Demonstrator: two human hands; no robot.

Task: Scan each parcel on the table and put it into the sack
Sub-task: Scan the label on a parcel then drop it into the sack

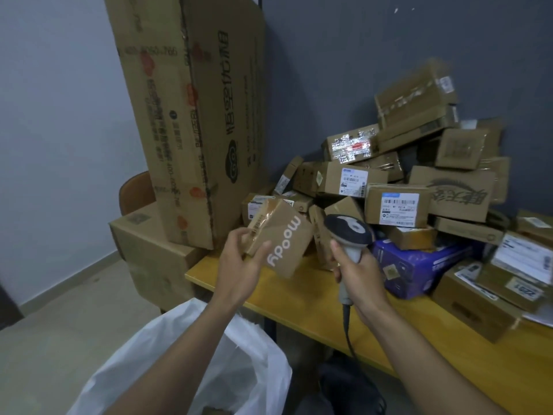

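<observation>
While we hold the small brown cardboard "Moody" parcel (282, 245) over the left end of the yellow-topped table (302, 299): its long axis slants up and away toward the pile (401, 187), printed face toward us.
Barcode strip (258, 226): taped on the parcel's left face, away from the grey handheld scanner (348, 230); we judge the parcel must turn first.
Left hand (239, 266): thumb on the printed face, fingers curled round the lower end.
Right hand (357, 275): wrapped round the scanner's handle, just right of the parcel.
Sack (257, 363): 1 white plastic bag, mouth open, below the table's near edge, under the left forearm.
</observation>
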